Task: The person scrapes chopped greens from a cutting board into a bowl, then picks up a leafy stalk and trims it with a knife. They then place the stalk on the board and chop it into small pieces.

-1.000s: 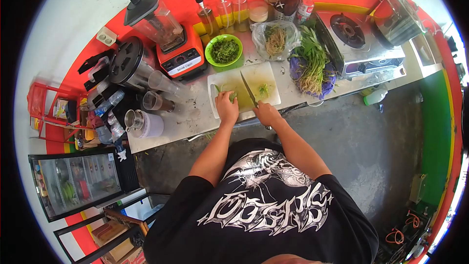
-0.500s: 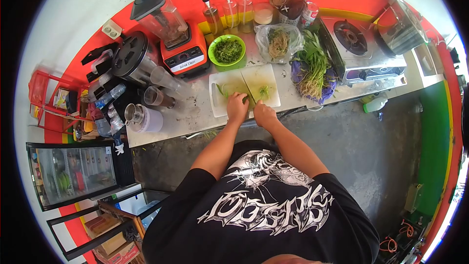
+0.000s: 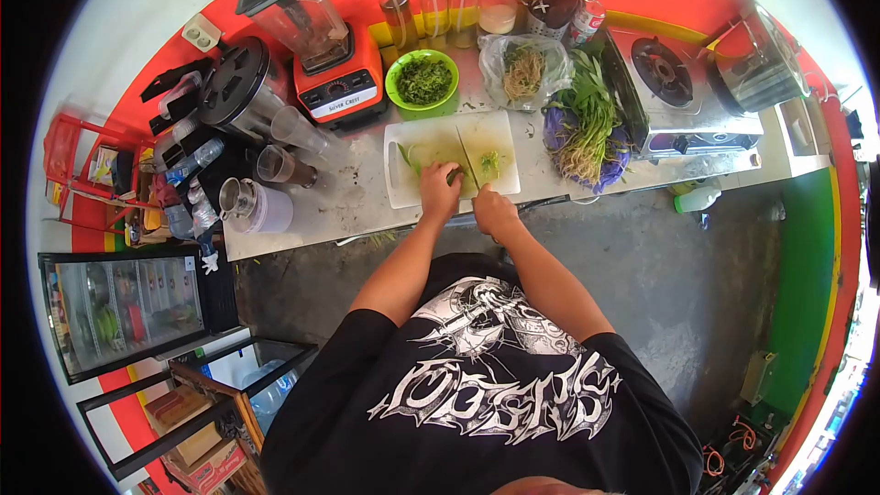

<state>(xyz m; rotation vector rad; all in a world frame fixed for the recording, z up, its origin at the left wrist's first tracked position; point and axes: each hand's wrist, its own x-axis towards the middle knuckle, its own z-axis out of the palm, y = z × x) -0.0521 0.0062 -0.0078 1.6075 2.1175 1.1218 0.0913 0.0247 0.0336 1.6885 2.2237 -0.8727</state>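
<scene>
On the white cutting board [image 3: 400,191], my left hand [image 3: 440,191] is closed round a small bunch of greens [image 3: 453,176]. My right hand [image 3: 496,213] grips the handle of a knife [image 3: 468,154], whose blade points away over the board, just right of the greens. Chopped green pieces [image 3: 489,165] lie to the right of the blade, and a few leaves [image 3: 408,158] rest on the board's left side. Behind the board stands a green bowl [image 3: 423,82] of cut greens. My fingers hide part of the bunch.
An orange blender [image 3: 337,82] stands at the back left, near clear cups [image 3: 286,167] and a lidded jug [image 3: 257,206]. To the right are a plastic bag of roots [image 3: 523,73], a rooted green bunch [image 3: 588,124] and a gas stove [image 3: 683,82]. Pump bottles [image 3: 431,0] line the wall.
The view has shifted slightly. My left hand has moved a little left, away from the knife, and the gap between my hands is wider. Both grips stay closed.
</scene>
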